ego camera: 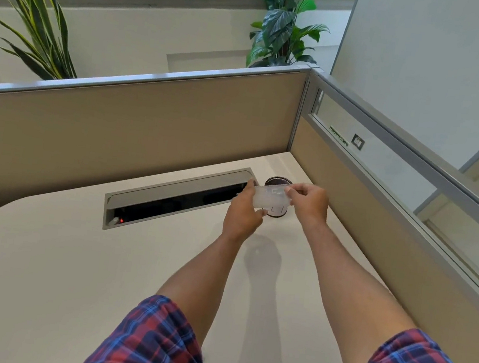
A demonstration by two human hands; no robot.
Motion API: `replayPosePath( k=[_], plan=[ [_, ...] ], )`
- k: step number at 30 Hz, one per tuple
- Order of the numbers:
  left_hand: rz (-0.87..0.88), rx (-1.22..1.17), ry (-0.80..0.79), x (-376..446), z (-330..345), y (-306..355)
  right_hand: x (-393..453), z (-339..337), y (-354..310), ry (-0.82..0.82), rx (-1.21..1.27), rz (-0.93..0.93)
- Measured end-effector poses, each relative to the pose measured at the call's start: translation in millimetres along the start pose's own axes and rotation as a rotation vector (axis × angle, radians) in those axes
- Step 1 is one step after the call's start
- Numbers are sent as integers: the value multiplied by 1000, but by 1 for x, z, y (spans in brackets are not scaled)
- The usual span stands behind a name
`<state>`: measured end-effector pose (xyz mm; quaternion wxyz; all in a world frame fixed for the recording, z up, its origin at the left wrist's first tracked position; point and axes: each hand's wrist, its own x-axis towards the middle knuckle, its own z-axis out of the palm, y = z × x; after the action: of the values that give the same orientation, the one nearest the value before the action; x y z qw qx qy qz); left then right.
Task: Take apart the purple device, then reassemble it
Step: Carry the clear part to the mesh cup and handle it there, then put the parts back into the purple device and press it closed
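Observation:
A pale, translucent lavender-white device part (270, 198), shaped like a squat rounded cup, is held above the desk near the far right corner. My left hand (243, 212) wraps its left side and underside. My right hand (309, 202) pinches its upper right edge with thumb and fingers. A dark purple round piece (278, 182) with a dark rim stands on the desk directly behind and below the held part, mostly hidden by it and by my hands.
The cream desk (100, 270) has an open grey cable tray (176, 194) with a small red light left of my hands. Tan partition walls (148, 128) close the back and right sides. Plants stand beyond the partition.

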<state>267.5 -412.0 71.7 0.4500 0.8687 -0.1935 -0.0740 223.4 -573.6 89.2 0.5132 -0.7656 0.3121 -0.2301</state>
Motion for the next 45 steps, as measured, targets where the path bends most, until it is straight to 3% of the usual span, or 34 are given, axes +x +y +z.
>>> replayPosePath(
  k=[10, 26, 30, 35, 45],
  plan=[
    [-109, -43, 38, -81, -46, -42, -93, 31, 6, -95, 60, 196],
    [-171, 51, -107, -229, -121, -133, -270, 76, 41, -399, 76, 315],
    [-207, 33, -80, -261, -131, -150, -305, 75, 50, -472, -54, 273],
    [-259, 17, -45, -291, -143, -167, -356, 65, 66, -381, -258, 176],
    [-323, 64, -51, -328, -157, -186, -399, 69, 73, -378, -591, 18]
  ],
)
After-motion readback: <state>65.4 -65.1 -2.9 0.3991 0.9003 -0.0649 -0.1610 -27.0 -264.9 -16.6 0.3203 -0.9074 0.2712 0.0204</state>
